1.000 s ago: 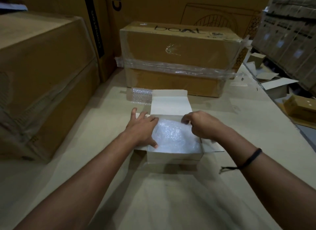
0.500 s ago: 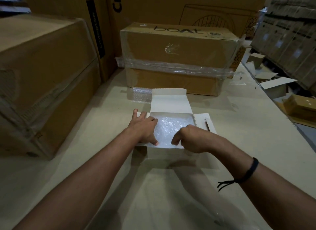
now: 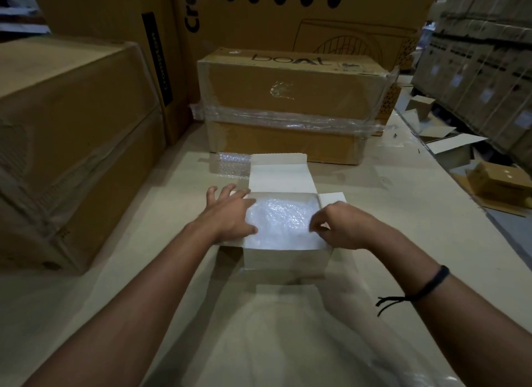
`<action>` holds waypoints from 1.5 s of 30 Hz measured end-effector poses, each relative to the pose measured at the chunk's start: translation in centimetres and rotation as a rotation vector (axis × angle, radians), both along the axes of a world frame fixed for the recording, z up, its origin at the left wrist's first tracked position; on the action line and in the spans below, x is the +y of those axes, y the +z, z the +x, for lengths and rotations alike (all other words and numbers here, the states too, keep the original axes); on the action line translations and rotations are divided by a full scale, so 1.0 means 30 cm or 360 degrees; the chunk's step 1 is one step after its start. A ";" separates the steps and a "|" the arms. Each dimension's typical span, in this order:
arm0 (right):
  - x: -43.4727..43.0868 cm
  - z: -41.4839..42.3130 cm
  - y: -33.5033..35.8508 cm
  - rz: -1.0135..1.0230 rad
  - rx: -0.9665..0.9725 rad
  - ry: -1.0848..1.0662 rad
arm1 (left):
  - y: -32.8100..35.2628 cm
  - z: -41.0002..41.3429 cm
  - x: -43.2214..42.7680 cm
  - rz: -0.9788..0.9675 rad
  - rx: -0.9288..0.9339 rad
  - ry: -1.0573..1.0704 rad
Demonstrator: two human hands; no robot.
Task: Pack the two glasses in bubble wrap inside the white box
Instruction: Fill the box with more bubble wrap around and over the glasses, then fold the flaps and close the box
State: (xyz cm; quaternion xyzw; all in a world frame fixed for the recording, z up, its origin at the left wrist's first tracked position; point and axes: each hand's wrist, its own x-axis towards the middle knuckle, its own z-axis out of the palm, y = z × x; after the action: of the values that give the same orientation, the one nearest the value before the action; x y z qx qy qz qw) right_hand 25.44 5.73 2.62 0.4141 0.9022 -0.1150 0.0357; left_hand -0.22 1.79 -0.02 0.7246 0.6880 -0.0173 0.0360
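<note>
The white box stands open on the table, its lid flap lying back. Bubble wrap fills the inside, and no glass shows through it. My left hand rests flat with spread fingers on the box's left flap and the edge of the wrap. My right hand sits at the box's right rim, fingers curled over it at the right flap, thumb against the wrap.
A loose piece of bubble wrap lies behind the box. A taped brown carton stands just beyond, and a big carton is at the left. Clear plastic sheet lies in front. The table edge runs along the right.
My right hand has moved from the box's front edge to its right rim. The left hand has stayed on the left side, fingers a little more spread.
</note>
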 end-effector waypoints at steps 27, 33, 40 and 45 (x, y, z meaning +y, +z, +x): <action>0.092 -0.341 -0.119 0.0194 -0.0283 0.0363 | -0.104 0.022 -0.199 0.0477 -0.2212 0.1040; 0.084 -0.315 -0.135 0.0095 -0.0094 0.0318 | -0.080 0.036 -0.198 0.0580 -0.2313 0.0855; 0.053 -0.178 -0.172 0.0014 -0.0003 0.0183 | -0.079 0.080 -0.171 0.0652 -0.2349 0.0655; 0.055 -0.089 -0.152 0.0167 0.0439 -0.0026 | -0.093 0.117 -0.140 0.0570 -0.2168 0.0495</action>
State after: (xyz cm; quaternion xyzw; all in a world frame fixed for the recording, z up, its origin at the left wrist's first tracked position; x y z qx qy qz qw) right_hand 22.76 7.37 -1.95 0.4030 0.8999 -0.1239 -0.1112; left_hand 3.30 -2.41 -2.82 0.4628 0.6004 0.5567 0.3398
